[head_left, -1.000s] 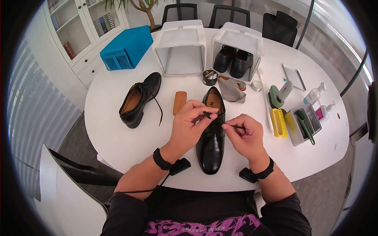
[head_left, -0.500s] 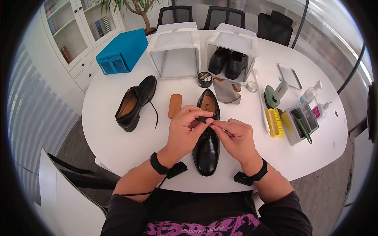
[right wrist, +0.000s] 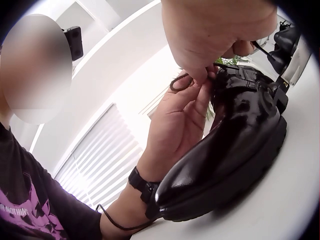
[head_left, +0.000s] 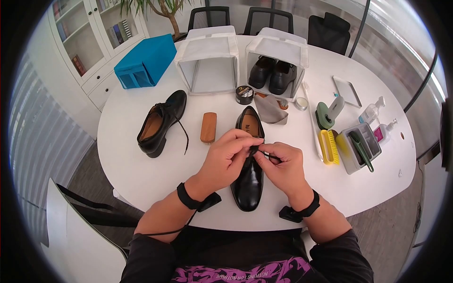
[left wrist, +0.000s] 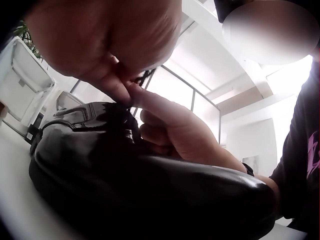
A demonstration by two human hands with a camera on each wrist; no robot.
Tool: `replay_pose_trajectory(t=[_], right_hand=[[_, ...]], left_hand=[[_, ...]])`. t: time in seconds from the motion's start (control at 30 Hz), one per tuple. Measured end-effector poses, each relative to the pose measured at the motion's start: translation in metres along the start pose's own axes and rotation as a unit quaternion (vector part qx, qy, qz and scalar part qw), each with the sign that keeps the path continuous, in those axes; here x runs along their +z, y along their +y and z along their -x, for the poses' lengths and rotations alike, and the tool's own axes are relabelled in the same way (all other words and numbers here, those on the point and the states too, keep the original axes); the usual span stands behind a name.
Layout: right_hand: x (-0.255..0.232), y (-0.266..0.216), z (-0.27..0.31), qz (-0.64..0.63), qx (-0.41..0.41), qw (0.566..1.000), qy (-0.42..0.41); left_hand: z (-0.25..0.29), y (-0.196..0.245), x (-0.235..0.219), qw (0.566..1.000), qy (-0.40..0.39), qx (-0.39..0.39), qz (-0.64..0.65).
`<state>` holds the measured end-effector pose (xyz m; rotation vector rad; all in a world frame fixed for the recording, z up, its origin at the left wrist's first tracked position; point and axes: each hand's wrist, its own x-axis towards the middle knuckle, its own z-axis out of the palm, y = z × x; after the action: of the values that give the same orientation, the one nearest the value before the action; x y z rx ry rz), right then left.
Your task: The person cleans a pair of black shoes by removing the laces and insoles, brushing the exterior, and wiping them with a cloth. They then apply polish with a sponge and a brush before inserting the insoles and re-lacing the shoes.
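Observation:
A glossy black lace-up shoe (head_left: 248, 186) stands on the table, its toe toward the person, also large in the left wrist view (left wrist: 150, 185) and right wrist view (right wrist: 225, 145). Over its lacing, the left hand (head_left: 225, 158) pinches black lace between thumb and fingers. From the other side the right hand (head_left: 282, 166) pinches a lace, whose end sticks out past the fingers. The fingertips of both hands meet just above the shoe. A small loop of lace (right wrist: 181, 82) shows by the fingers in the right wrist view. The fingers hide most of the lacing.
Another black shoe (head_left: 162, 123) with a loose lace and a wooden brush (head_left: 208, 127) lie left. Behind are a blue box (head_left: 145, 61), two white boxes, one holding black shoes (head_left: 272, 75), a tin (head_left: 244, 95) and grey cloth (head_left: 271, 110). Brushes, a caddy (head_left: 357, 148) and bottles stand right.
Both hands have come closer together over the shoe's lacing. The lace between them has shifted, and its end now shows to the right of the right fingers. The head view has shifted slightly.

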<state>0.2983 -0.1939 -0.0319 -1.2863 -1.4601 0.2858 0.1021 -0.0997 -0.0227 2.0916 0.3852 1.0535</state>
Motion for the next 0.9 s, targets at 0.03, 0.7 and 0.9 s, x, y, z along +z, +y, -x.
replay_pose_trajectory(t=[0.03, 0.7, 0.9], right_hand=[[0.000, 0.001, 0.001, -0.012, 0.012, 1.000, -0.002], [-0.003, 0.012, 0.001, -0.038, 0.030, 0.998, -0.044], [-0.009, 0.013, -0.004, 0.005, -0.005, 1.000, -0.001]], left_hand=[[0.000, 0.003, 0.000, 1.000, -0.006, -0.014, -0.018], [0.003, -0.005, 0.010, 0.997, 0.079, -0.007, -0.017], [0.001, -0.005, 0.002, 0.995, 0.090, 0.002, -0.049]])
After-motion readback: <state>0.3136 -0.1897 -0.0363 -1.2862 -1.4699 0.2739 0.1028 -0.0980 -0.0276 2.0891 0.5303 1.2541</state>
